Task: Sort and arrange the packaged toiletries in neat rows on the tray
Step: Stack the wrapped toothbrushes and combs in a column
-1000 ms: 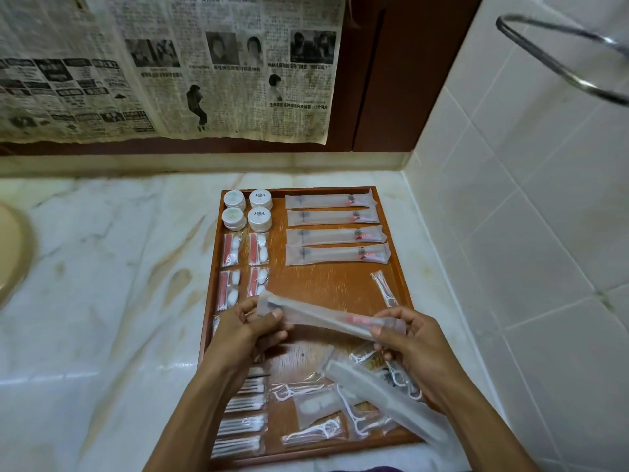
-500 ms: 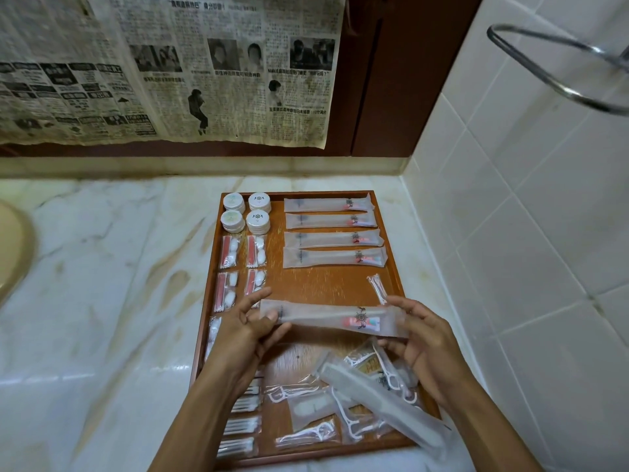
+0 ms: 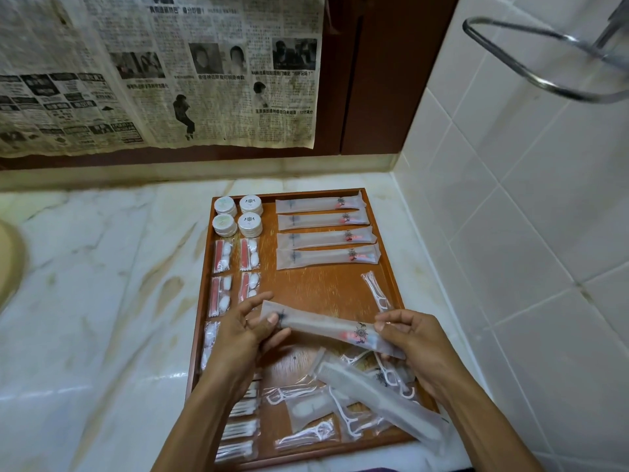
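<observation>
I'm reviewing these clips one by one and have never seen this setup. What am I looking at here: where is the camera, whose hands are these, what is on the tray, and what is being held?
There is no machine here. The single view comes from a camera worn on a person's head, looking down at their own bare hands. On a marble counter sits a wooden tray. Already lined up on it are four small round tubs, four long frosted packets in a row, and small sachets down the left side. Near the front lies a loose pile of floss picks and a packaged comb. The left hand and right hand hold a fifth long packet by its ends, above the tray.
</observation>
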A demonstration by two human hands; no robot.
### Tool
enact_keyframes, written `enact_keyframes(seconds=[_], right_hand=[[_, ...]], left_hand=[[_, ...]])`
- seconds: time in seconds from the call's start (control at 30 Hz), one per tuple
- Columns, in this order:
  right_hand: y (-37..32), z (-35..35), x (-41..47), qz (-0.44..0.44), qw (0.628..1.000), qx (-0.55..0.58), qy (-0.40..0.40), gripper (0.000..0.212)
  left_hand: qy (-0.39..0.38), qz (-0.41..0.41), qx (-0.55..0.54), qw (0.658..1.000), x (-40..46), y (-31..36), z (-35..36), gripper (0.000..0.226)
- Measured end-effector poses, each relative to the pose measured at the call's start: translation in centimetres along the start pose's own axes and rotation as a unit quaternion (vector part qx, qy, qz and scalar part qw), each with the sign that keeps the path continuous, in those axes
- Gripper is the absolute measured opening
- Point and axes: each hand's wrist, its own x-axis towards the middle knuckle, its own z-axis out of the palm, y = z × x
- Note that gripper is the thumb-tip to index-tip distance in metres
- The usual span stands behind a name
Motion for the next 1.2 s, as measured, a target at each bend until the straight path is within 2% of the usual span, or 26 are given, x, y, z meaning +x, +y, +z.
enact_keyframes(seconds=[0.2,0.37,0.47,0.57,0.77,0.87,1.0,1.2], right_hand=[[1.0,0.6,-1.0,-0.192,0.972,-0.115,0.068,0.016],[2.3,0.9,-0.8,-0.256,0.95,-0.149,0.097,0.019],[2.2,1.0,-0.8,-0.24,0.955,-0.14,0.102,0.021],[1.9,0.8,-0.7,-0.221,0.965,-0.109,0.093,0.02],[1.4,0.7,-0.8,-0.19,0.978,0.003,0.092,0.014],[1.4,1.1,-1.1,-0.196,0.976,0.001,0.095,0.013],[2.1,1.6,-1.0,-0.189,0.977,-0.028,0.096,0.014],[2.1,2.2,-1.1,-0.197,0.973,-0.061,0.104,0.011]], left_hand=[[0.009,-0.027,-0.015,0.999,0.1,-0.1,0.5,0.028],[0.037,-0.055,-0.032,0.997,0.3,-0.2,0.5,0.023],[0.021,-0.053,-0.006,0.998,0.1,0.1,0.4,0.016],[0.01,-0.048,0.059,0.997,0.0,0.2,0.1,0.027],[0.042,-0.047,0.093,0.994,0.1,0.3,0.1,0.03],[0.082,-0.03,0.103,0.991,0.2,0.0,0.4,0.027],[0.137,0.039,0.139,0.98,0.1,-0.5,0.6,0.029],[0.109,0.047,0.067,0.991,0.0,-1.0,0.1,0.031]])
